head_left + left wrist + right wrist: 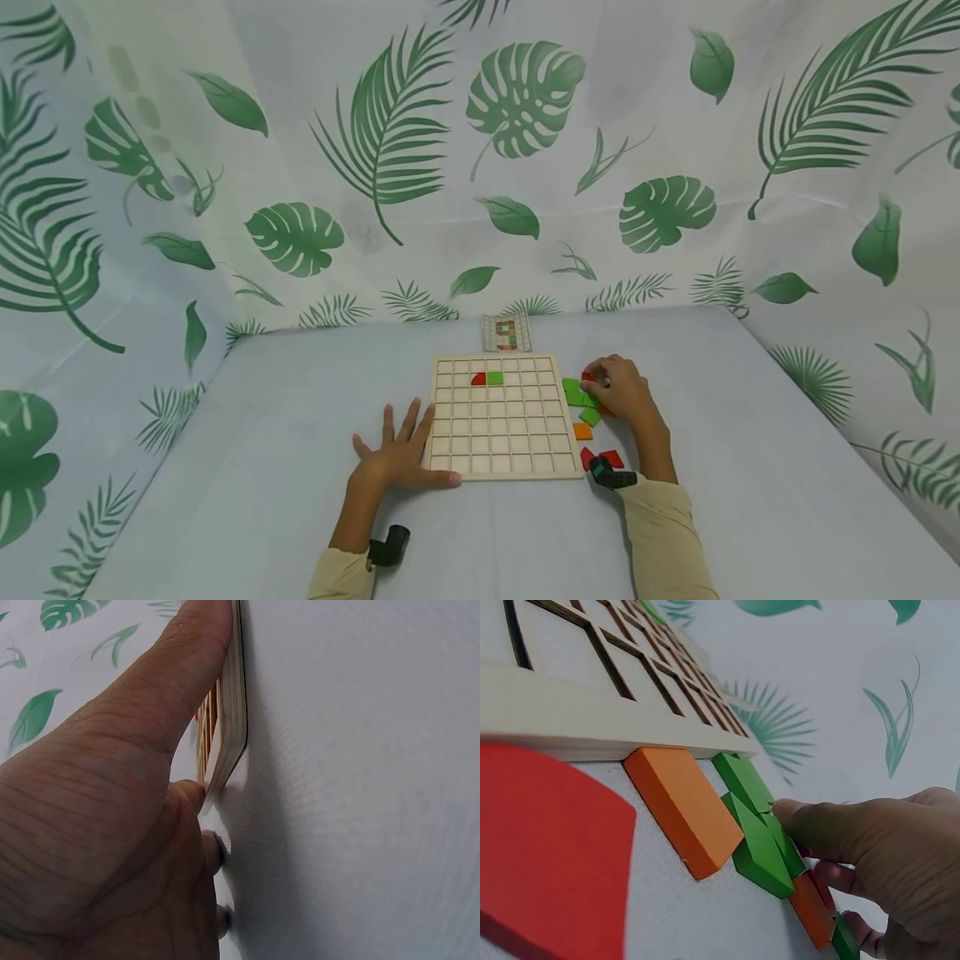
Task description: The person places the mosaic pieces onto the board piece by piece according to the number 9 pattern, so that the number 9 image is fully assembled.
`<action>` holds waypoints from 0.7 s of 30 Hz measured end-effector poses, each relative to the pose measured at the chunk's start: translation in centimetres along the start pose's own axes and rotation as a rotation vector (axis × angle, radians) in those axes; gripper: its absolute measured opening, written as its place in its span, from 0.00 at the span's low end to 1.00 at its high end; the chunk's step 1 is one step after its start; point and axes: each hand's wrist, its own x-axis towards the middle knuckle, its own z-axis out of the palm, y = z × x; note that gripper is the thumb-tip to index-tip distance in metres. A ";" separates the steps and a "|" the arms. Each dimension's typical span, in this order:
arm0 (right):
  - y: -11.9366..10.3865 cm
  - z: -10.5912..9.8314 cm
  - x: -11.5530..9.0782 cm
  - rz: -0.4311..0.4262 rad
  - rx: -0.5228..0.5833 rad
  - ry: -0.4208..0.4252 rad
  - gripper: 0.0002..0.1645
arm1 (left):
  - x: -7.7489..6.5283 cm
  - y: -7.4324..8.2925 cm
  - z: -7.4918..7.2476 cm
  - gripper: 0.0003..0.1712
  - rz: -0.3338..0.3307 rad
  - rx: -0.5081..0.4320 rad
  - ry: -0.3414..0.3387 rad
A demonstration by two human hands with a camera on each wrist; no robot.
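Observation:
A square wooden grid board (480, 425) lies on the table, with a red quarter-round tile (479, 379) and a green square tile (495, 378) side by side in an upper row. My left hand (397, 462) is spread at the board's near left corner, thumb along the front edge and fingers by the left side. Right of the board, my right hand (626, 392) pinches a red tile (588, 377) between thumb and fingertips, over a cluster of green tiles (573, 393). The fingers partly hide that red tile. In the right wrist view, the thumb (810, 825) is against the green tiles.
An orange square tile (582, 431) and red tiles (612, 459) lie by the board's right edge, nearer the front. Another orange tile (812, 911) is beside the green ones. Behind the board rests a small pattern card (506, 332). Leaf-print cloth (525, 100) surrounds the table.

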 end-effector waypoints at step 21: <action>-1.3 -0.5 -0.4 -0.030 0.032 -0.014 0.19 | -0.2 0.1 -0.2 0.69 0.005 0.004 0.001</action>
